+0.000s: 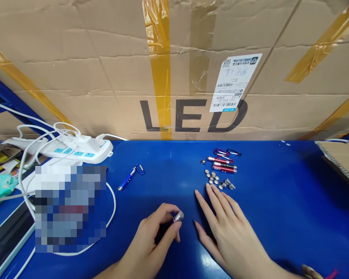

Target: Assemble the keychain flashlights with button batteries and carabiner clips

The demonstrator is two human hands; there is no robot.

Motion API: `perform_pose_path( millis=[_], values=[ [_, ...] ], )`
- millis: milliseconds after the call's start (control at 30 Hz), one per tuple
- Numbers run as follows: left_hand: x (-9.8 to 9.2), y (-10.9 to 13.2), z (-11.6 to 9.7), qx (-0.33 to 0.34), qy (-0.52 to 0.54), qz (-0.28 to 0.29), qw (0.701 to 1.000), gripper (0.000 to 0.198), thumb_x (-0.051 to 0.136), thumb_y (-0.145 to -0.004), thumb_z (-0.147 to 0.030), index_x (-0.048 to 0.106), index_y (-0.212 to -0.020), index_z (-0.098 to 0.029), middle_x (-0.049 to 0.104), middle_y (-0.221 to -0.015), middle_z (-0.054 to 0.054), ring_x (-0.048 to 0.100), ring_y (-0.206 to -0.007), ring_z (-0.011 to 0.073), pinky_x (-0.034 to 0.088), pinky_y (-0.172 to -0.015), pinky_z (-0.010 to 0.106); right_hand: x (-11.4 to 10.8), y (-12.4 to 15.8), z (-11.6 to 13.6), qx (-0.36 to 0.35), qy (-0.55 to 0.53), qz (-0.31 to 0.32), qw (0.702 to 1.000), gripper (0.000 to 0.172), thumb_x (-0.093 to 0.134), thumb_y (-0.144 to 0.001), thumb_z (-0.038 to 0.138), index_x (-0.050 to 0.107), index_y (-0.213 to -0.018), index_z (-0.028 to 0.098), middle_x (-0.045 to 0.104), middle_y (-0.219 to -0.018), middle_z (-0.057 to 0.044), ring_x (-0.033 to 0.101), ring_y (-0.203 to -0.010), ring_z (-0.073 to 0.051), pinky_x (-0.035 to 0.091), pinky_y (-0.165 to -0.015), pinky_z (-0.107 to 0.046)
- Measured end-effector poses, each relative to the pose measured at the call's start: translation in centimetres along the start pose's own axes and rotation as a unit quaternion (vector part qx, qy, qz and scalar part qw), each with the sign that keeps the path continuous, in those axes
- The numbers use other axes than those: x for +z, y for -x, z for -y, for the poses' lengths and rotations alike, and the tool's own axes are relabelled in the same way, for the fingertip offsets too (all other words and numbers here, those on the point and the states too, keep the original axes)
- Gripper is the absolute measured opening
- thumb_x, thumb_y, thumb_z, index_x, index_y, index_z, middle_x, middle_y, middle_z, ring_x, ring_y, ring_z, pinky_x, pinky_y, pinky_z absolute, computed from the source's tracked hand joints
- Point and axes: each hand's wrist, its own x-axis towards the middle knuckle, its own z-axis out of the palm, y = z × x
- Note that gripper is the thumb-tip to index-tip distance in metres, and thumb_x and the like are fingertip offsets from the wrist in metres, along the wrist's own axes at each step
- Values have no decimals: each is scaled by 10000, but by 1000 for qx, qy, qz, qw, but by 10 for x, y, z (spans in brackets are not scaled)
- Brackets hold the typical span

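Observation:
My left hand (155, 234) is curled near the front of the blue table (279, 186), with a small silver cap-like metal part (178, 216) pinched between thumb and fingertips. My right hand (229, 228) lies flat and open on the table beside it, fingers stretched toward a cluster of several small silver button cells and caps (216, 181), the fingertips just short of them. Behind that cluster lie red mini flashlights (223, 166) with red and blue clips. A blue mini flashlight (130, 178) with a keyring clip lies apart to the left.
A large cardboard box (104, 69) printed "LED" stands along the back of the table. A white power strip (78, 149) with white cables sits at the left, above a blurred-out patch. A corrugated cardboard piece (341, 159) rests at the right edge.

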Motion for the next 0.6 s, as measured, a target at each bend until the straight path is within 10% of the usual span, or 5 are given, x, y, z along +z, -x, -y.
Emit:
perform_pose_path(
  millis=[367,600],
  values=[
    [1,0,2,13,3,-16,1000,148,415,-926,-286,535,-954,-205,595,-628,-25,570,-608,135,418,-617,213,1,-1,-2,-12,-47,-5,999,454,385,-873,291,597,-1208,70,577,-1215,-245,555,-1113,-359,508,-838,-476],
    [0,2,0,11,-1,-15,1000,140,411,-924,-282,520,-962,-202,590,-640,-27,565,-610,132,414,-603,209,0,-8,-8,-80,-291,15,953,300,438,-878,139,620,-1113,176,673,-1103,-69,607,-1028,-192,529,-827,-327]
  ],
)
